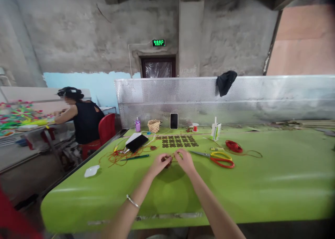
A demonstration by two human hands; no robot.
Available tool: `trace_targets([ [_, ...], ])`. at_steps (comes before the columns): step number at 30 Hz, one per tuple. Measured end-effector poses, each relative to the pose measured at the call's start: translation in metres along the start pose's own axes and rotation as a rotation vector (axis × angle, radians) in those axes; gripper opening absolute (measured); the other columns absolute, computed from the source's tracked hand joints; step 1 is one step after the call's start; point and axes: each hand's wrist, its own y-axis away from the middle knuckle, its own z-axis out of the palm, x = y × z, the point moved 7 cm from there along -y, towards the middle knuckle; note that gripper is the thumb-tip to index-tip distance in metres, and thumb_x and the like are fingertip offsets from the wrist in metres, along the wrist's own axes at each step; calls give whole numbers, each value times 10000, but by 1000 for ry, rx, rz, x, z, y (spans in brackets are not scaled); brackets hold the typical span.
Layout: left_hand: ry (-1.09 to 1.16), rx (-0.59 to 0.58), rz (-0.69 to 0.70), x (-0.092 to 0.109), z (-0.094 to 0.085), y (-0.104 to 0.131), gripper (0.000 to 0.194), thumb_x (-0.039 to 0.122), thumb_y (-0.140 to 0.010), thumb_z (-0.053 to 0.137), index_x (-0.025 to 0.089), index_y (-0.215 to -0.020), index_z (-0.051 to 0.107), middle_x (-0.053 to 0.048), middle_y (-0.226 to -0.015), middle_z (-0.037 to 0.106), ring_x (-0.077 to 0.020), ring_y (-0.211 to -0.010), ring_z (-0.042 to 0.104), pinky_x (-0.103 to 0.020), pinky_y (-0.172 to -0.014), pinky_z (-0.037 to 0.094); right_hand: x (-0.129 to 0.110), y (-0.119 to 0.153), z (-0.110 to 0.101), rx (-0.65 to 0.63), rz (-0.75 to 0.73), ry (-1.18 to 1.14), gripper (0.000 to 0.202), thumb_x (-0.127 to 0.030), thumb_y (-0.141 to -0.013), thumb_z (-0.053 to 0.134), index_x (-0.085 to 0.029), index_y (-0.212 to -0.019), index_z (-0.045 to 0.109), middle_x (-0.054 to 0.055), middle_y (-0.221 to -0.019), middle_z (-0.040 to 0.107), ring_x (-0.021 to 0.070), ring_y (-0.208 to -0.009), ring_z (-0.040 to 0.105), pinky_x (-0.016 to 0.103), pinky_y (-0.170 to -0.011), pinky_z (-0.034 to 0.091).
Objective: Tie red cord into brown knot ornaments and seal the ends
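Note:
Over the green table my two hands almost meet. My left hand is closed around a small dark reddish-brown piece, partly hidden by the fingers; I cannot make out its exact kind. The fingers of my right hand are pinched together just beside it, with what looks like a thin cord between the hands, too small to be sure. Beyond the hands lie rows of brown clover-shaped pieces. Scissors with red and yellow handles rest right of my right hand. Left of my left hand is a green pen.
Tangled orange-red cords, a black phone and a white dish lie left. A red cord coil and drink carton stand right. A basket and red thread spool are behind. A person sits left.

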Motion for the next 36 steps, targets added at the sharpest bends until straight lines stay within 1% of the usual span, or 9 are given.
trace_targets([
  [4, 72, 17, -21, -4, 0, -2, 366, 515, -703, 634, 152, -677, 596, 9, -526, 569, -121, -472, 520, -231, -479, 397, 5, 1, 2, -83, 62, -5, 222, -246, -904, 465, -151, -770, 613, 19, -736, 641, 128, -661, 603, 287, -637, 503],
  [8, 142, 12, -40, -4, 1, -3, 379, 514, -656, 679, 140, -662, 612, 1, -517, 582, -121, -467, 530, -237, -487, 424, 10, 2, 5, -149, 113, 37, 227, -317, -910, 501, -129, -830, 601, 6, -772, 621, 110, -666, 593, 283, -643, 506],
  [15, 219, 61, -27, -4, -4, -6, 318, 456, -636, 713, 153, -688, 631, -7, -590, 634, -140, -554, 581, -260, -567, 483, 8, 3, 17, -211, 65, 105, 209, -316, -907, 506, -133, -872, 600, 11, -802, 617, 107, -664, 586, 279, -635, 508],
  [18, 246, 63, -27, -6, -5, -9, 316, 450, -640, 710, 153, -715, 633, -5, -610, 637, -135, -563, 582, -257, -569, 485, 6, 2, 18, -187, 33, 108, 191, -300, -899, 520, -134, -854, 602, 10, -803, 620, 110, -678, 587, 289, -658, 504],
  [20, 260, 46, -36, -7, -3, -10, 316, 441, -631, 718, 148, -709, 627, -3, -600, 632, -126, -536, 571, -255, -552, 483, 5, 1, 13, -133, 19, 101, 130, -233, -884, 526, -145, -840, 612, 20, -830, 629, 131, -737, 593, 315, -711, 494],
  [24, 264, 5, -52, -7, 1, -9, 306, 406, -610, 740, 141, -640, 589, 0, -552, 610, -124, -493, 559, -263, -529, 482, 7, -3, -9, 56, 43, 83, 191, -130, -821, 469, -188, -902, 631, 84, -993, 617, 236, -978, 545, 424, -831, 441],
  [27, 267, 7, -45, -5, 2, -7, 309, 399, -628, 730, 148, -625, 549, 10, -544, 600, -122, -501, 567, -265, -553, 486, 6, -2, -23, 146, 55, 45, 234, -139, -815, 411, -187, -861, 635, 96, -976, 603, 250, -965, 538, 432, -819, 441],
  [31, 269, 27, -25, -2, 1, -5, 327, 419, -643, 719, 156, -642, 524, 21, -561, 597, -114, -519, 565, -257, -564, 480, -5, 0, -20, 81, -15, -17, 247, -133, -788, 428, -197, -670, 635, 60, -860, 610, 198, -826, 573, 348, -755, 467],
  [36, 258, 5, -7, -1, 3, -5, 338, 438, -644, 717, 158, -648, 527, 28, -561, 576, -120, -523, 562, -260, -549, 473, -9, 2, -6, -38, -37, -42, 162, -133, -735, 517, -199, -709, 664, 33, -779, 644, 171, -717, 595, 301, -666, 475],
])
